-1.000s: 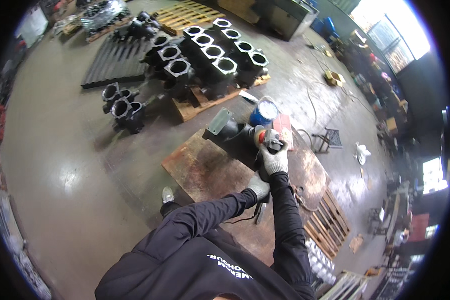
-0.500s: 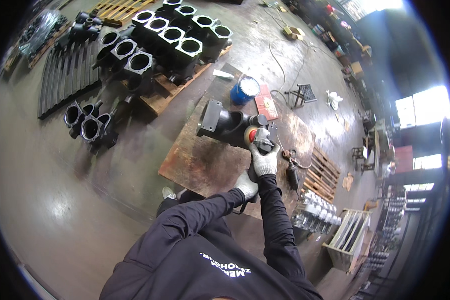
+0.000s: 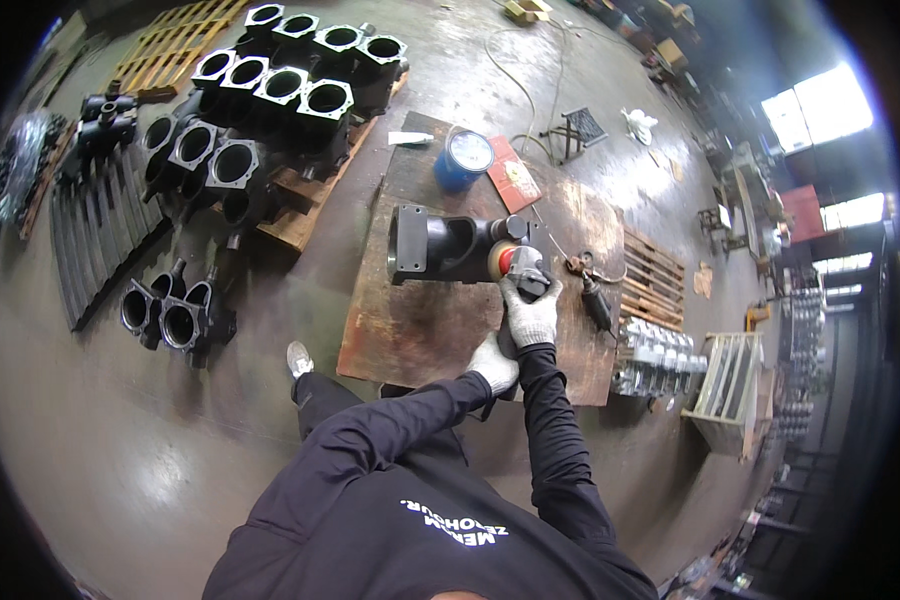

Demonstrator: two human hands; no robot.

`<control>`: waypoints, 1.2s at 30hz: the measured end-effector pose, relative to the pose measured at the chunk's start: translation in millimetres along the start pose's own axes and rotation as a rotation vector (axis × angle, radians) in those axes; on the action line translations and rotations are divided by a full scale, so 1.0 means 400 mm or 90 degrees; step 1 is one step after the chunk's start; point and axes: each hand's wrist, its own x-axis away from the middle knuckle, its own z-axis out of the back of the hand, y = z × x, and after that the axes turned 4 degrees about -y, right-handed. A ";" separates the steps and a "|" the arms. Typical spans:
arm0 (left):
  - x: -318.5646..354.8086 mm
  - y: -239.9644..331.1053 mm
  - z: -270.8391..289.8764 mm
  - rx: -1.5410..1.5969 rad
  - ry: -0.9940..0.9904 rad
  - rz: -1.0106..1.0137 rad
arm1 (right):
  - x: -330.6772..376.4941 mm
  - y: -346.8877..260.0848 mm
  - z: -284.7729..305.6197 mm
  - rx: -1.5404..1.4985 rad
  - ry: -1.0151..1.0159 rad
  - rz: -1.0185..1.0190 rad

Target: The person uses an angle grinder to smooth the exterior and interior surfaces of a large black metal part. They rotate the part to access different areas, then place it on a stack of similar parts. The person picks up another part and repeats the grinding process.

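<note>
An angle grinder [image 3: 526, 270] with a red and tan round disc is held in both my gloved hands. My right hand [image 3: 533, 318] wraps round its head end, and my left hand [image 3: 494, 364] grips the rear of its dark body. The disc is against or very close to the right end of a black cast metal pipe fitting [image 3: 455, 245]; actual contact I cannot make out. That fitting lies on its side on a worn brown worktable [image 3: 410, 335], its flat flange to the left and a short round stub at its upper right.
Behind the fitting stand a blue bucket [image 3: 463, 160] and a flat red box [image 3: 514, 177]. A second dark hand tool [image 3: 596, 305] with a hose lies right of my hands. Black castings [image 3: 285, 85] crowd a pallet at far left; more castings [image 3: 175, 312] sit on the floor. Wooden slats [image 3: 653, 277] lie beyond the table's right side.
My view has shifted and turned, so the table and castings sit differently in the picture. My left foot now shows further out to the left. Both hands keep their hold on the angle grinder.
</note>
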 end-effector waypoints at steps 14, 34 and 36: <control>-0.013 0.061 0.220 -0.113 -0.257 -0.087 | 0.044 -0.124 -0.115 0.022 0.173 -0.093; -0.040 0.107 0.287 -0.125 -0.308 -0.009 | 0.018 -0.112 -0.123 0.005 0.221 -0.243; -0.053 0.127 0.306 -0.128 -0.328 -0.018 | 0.010 -0.126 -0.134 0.007 0.212 -0.272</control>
